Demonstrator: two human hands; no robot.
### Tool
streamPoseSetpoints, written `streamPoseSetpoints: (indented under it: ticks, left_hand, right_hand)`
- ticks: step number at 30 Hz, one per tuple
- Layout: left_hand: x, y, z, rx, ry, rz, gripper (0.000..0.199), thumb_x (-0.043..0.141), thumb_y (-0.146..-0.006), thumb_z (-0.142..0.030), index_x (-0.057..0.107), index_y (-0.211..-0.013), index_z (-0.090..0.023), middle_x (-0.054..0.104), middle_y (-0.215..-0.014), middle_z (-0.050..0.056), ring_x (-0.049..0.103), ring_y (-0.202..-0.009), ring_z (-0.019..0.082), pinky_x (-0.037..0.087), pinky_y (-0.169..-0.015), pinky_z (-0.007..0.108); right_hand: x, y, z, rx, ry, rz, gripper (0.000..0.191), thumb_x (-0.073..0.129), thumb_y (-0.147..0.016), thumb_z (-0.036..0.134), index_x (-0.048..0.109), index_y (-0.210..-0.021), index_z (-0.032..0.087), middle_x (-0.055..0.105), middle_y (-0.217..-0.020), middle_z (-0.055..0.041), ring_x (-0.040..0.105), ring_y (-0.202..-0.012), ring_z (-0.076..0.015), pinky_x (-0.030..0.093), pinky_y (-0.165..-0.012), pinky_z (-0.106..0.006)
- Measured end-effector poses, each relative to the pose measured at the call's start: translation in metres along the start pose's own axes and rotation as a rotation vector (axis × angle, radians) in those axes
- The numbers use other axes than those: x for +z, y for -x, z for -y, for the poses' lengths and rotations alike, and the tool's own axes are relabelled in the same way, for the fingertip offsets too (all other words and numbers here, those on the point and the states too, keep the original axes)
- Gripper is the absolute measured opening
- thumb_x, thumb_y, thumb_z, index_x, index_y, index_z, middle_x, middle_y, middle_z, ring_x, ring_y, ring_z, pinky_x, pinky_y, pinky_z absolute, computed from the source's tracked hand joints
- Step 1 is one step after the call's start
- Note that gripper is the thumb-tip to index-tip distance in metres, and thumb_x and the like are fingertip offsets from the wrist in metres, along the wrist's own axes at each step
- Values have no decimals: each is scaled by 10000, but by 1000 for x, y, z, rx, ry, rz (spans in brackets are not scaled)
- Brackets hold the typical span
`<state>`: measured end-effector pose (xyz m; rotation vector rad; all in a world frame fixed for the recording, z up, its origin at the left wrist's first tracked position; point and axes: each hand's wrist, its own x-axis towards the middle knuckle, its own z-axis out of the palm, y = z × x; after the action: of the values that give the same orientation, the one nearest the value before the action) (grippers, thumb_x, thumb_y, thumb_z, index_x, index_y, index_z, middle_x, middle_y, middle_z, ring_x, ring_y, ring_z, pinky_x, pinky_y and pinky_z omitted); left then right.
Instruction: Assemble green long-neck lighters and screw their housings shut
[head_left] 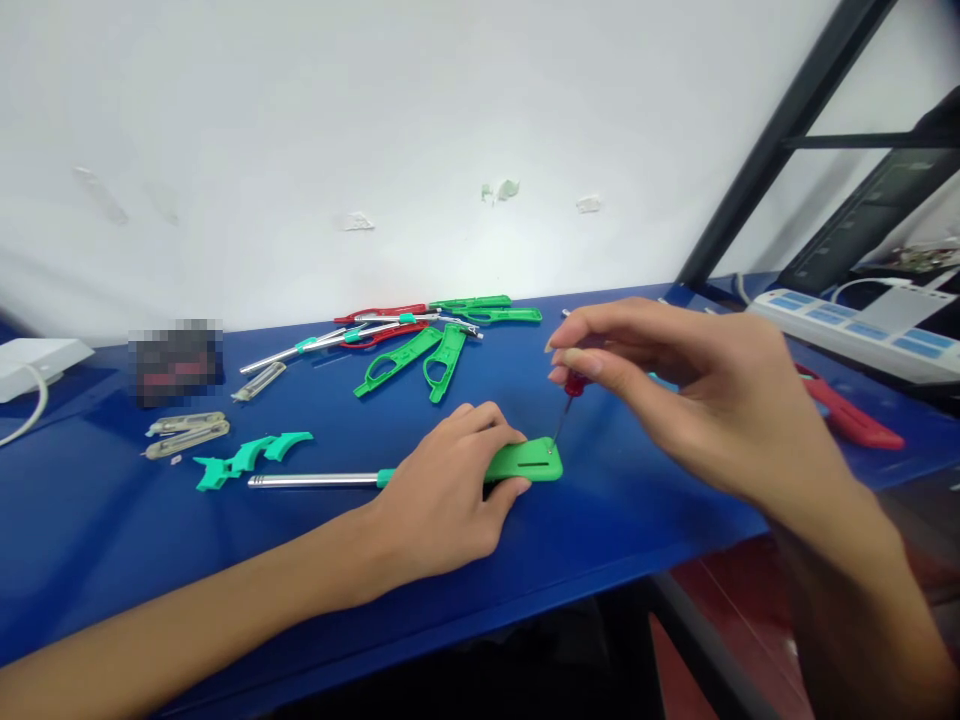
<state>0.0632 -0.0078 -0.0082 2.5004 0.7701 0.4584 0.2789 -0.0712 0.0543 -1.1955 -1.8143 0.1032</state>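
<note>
Ideally, with the left hand [450, 485] clamped on the handle [521, 456] and the right hand [697, 395] pinching the screwdriver [575, 385], stand the tilted shaft [562, 422] square to the handle for turning.

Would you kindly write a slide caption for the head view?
Left hand steadies a green-handled tool on a blue table; right hand holds a screwdriver at its handle end.

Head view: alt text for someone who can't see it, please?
Person's left hand steadies a green-handled stick lighter on a blue table; right hand holds a red-handled screwdriver at the lighter's end. Green shells lie behind.
</note>
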Motion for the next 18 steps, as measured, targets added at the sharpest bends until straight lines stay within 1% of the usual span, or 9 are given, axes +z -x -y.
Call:
streamPoseSetpoints:
  ticks: [3, 7, 12, 16, 18]
  left_hand:
    - [1, 1, 0, -8, 11, -12, 241, 649, -987, -265, 693, -1213, -194, 648, -1163, 64, 588, -1061, 280, 546, -972, 534]
    - [1, 2, 1, 32, -14, -23, 239, 633, -997, -249, 683, -1223, -188, 642, -1168, 62, 585, -1060, 272, 537, -976, 526]
    - [2, 4, 3, 120, -65, -34, 183, 575, -1035, -262, 696, -1151, -187, 614, -1159, 67, 576, -1037, 255, 528, -960, 490]
    - [3, 4, 4, 151, -99, -29, 197, 538, -1055, -277, 695, -1083, -162, 571, -1110, 80, 555, -997, 246, 529, -912, 461]
    - [3, 3, 4, 160, -111, -13, 220, 528, -1062, -281, 703, -1092, -152, 553, -1085, 81, 544, -982, 246, 527, -904, 461]
  right_hand:
    - [-1, -1, 4, -9, 6, 25, 96, 670, -1029, 263, 754, -1061, 298, 791, -905, 56, 779, -810, -165, 609, -774, -298]
    - [-1, -2, 8, -18, 19, 52, 94, 667, -1031, 301, 759, -1042, 291, 790, -877, 57, 777, -810, -172, 589, -731, -305]
    - [-3, -2, 9, -16, 37, 41, 80, 676, -1026, 293, 756, -1014, 293, 799, -903, 63, 775, -800, -173, 591, -746, -316]
    - [-3, -2, 9, -25, 53, 32, 70, 692, -1020, 280, 758, -1003, 296, 806, -909, 76, 768, -776, -158, 596, -737, -301]
    - [-3, -1, 9, -22, 50, 29, 73, 696, -1016, 269, 763, -1000, 293, 806, -900, 77, 768, -775, -152, 604, -742, -289]
